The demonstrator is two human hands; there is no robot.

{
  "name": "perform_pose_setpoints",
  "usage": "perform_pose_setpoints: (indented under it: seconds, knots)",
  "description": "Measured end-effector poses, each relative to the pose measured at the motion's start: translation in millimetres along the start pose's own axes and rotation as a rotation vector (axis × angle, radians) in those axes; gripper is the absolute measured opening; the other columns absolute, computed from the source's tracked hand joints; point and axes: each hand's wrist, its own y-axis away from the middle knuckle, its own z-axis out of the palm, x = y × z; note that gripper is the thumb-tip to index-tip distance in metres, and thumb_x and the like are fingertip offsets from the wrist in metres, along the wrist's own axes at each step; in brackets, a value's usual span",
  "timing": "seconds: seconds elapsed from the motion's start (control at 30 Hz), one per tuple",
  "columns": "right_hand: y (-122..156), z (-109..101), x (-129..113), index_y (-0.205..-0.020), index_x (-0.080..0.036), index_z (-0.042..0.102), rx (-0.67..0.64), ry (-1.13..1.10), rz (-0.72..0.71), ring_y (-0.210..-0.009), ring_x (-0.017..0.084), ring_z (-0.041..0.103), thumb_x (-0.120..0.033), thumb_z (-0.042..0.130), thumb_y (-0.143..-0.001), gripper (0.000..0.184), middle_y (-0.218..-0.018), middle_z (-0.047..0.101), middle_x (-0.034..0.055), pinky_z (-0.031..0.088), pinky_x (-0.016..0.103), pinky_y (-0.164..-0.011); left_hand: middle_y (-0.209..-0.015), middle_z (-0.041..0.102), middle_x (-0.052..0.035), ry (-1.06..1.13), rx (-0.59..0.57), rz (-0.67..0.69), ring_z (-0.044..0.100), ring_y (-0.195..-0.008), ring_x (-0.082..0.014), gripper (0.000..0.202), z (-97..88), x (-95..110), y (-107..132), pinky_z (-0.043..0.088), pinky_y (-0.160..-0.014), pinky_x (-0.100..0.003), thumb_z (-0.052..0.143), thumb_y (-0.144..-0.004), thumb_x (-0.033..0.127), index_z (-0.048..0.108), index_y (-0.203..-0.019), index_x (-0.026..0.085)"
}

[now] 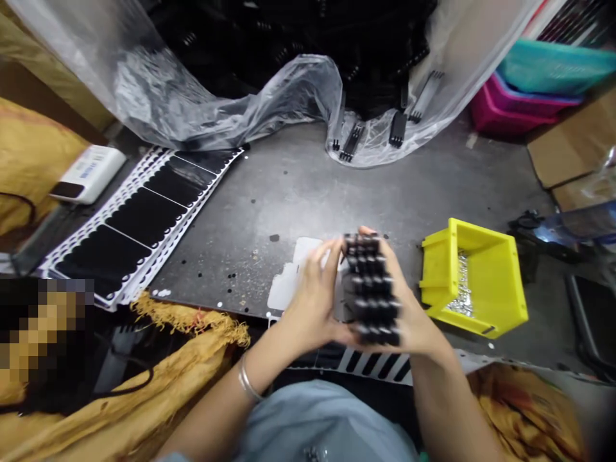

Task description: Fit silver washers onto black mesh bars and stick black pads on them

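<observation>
Both my hands are raised over the grey metal table (289, 212) and together grip a black ribbed plastic part (370, 289), which has several rows of rounded knobs. My left hand (312, 301) presses on its left side, and my right hand (409, 321) wraps behind and under it. A white paper sheet (289, 282) lies beneath my left fingers. To the right of my right hand stands a yellow plastic bin (503, 289) holding small silvery metal pieces (462, 285).
Black adhesive strips on white backing (139, 218) lie at the table's left, near a white power bank (89, 173). A clear plastic bag (226, 96) with black parts lies behind. Stacked pink and teal baskets (514, 106) and cardboard (572, 144) stand at the back right.
</observation>
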Motion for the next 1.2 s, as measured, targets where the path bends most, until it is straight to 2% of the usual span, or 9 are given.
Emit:
perform_pose_setpoints:
  seconds: [0.13, 0.27, 0.43, 0.57, 0.7, 0.8, 0.9, 1.0, 1.2]
  knots:
    - [-37.0, 14.2, -3.6, -0.162, -0.013, 0.026, -0.160, 0.250, -0.095, -0.142, 0.042, 0.049, -0.059, 0.087, -0.069, 0.120, -0.143, 0.054, 0.0235, 0.019, 0.069, -0.127, -0.174, 0.006, -0.0258, -0.291, -0.063, -0.198, 0.002, -0.160, -0.0512, 0.159, -33.0, -38.6, 30.2, 0.006, -0.125, -0.074, 0.086, -0.055, 0.080, -0.011, -0.166, 0.023]
    - [-23.4, 26.6, 14.8, -0.167, -0.017, 0.017, -0.238, 0.302, -0.057, -0.156, 0.045, 0.029, -0.071, 0.088, -0.063, 0.136, -0.164, 0.035, 0.0264, 0.016, 0.071, -0.127, -0.174, 0.004, -0.0268, -0.326, -0.094, -0.243, 0.001, -0.161, -0.0483, 0.159, -58.6, -59.0, 53.6, 0.010, -0.126, -0.072, 0.075, -0.059, 0.089, -0.023, -0.164, 0.022]
    - [6.3, 36.7, 32.1, -0.167, -0.029, -0.011, -0.019, 0.146, 0.286, -0.163, 0.036, 0.012, -0.064, 0.046, -0.102, 0.093, -0.176, 0.010, 0.0174, 0.021, 0.072, -0.126, -0.173, 0.002, -0.0296, -0.267, -0.100, -0.220, 0.002, -0.161, -0.0460, 0.156, -34.2, -51.0, 37.8, 0.008, -0.126, -0.071, 0.072, -0.066, 0.088, -0.031, -0.160, 0.018]
    - [18.4, 25.3, 29.8, -0.168, -0.030, -0.003, 0.023, 0.075, 0.289, -0.163, 0.031, 0.015, -0.053, 0.037, -0.108, 0.076, -0.176, 0.012, 0.0130, 0.025, 0.065, -0.128, -0.172, 0.006, -0.0312, -0.285, -0.056, -0.224, 0.004, -0.161, -0.0473, 0.148, -29.7, -45.2, 33.6, 0.008, -0.125, -0.075, 0.072, -0.074, 0.081, -0.030, -0.160, 0.018]
    - [74.2, -27.4, 27.1, -0.158, -0.034, 0.039, 0.018, 0.070, 0.316, -0.146, 0.029, 0.050, -0.041, 0.051, -0.106, 0.054, -0.158, 0.053, 0.0092, 0.044, 0.057, -0.119, -0.175, 0.008, -0.0223, -0.230, 0.016, -0.179, 0.005, -0.162, -0.0448, 0.132, -46.2, -15.5, 42.6, 0.015, -0.128, -0.070, 0.074, -0.080, 0.072, -0.013, -0.167, 0.024]
    - [121.4, -46.8, 22.2, -0.136, -0.031, 0.062, -0.123, 0.166, 0.268, -0.107, 0.026, 0.070, -0.031, 0.057, -0.104, 0.033, -0.115, 0.075, 0.0066, 0.057, 0.050, -0.096, -0.169, 0.037, -0.0127, -0.028, -0.079, -0.024, 0.033, -0.157, -0.0319, 0.093, -29.0, 23.2, 37.9, 0.035, -0.126, -0.053, 0.070, -0.094, 0.048, 0.015, -0.167, 0.030]
    - [138.8, -38.1, 12.4, -0.121, -0.030, 0.067, -0.061, 0.181, 0.148, -0.095, 0.022, 0.070, -0.019, 0.053, -0.104, 0.024, -0.099, 0.075, 0.0019, 0.051, 0.048, -0.097, -0.145, 0.065, -0.0108, 0.120, -0.267, 0.129, 0.063, -0.132, -0.0275, 0.076, 10.0, 53.0, 25.7, 0.051, -0.110, -0.048, 0.070, -0.096, 0.039, 0.033, -0.161, 0.026]
    - [132.6, -22.1, 3.1, -0.116, -0.033, 0.069, 0.242, 0.266, 0.062, -0.111, 0.025, 0.067, -0.016, 0.062, -0.100, 0.024, -0.112, 0.075, 0.0011, 0.039, 0.054, -0.108, -0.114, 0.079, -0.0048, 0.133, -0.242, 0.076, 0.074, -0.101, -0.0232, 0.031, 33.1, 61.7, 16.5, 0.053, -0.092, -0.044, 0.060, -0.103, 0.030, 0.063, -0.133, 0.025]
    - [116.6, 6.1, 4.7, -0.138, -0.041, 0.065, 0.460, 0.375, 0.092, -0.107, 0.027, 0.061, -0.021, 0.070, -0.096, 0.046, -0.112, 0.070, 0.0042, 0.043, 0.048, -0.092, -0.083, 0.074, 0.0004, 0.097, -0.067, -0.003, 0.066, -0.076, -0.0170, 0.022, 21.2, 58.4, 14.7, 0.044, -0.081, -0.037, 0.051, -0.106, 0.025, 0.068, -0.092, 0.023]
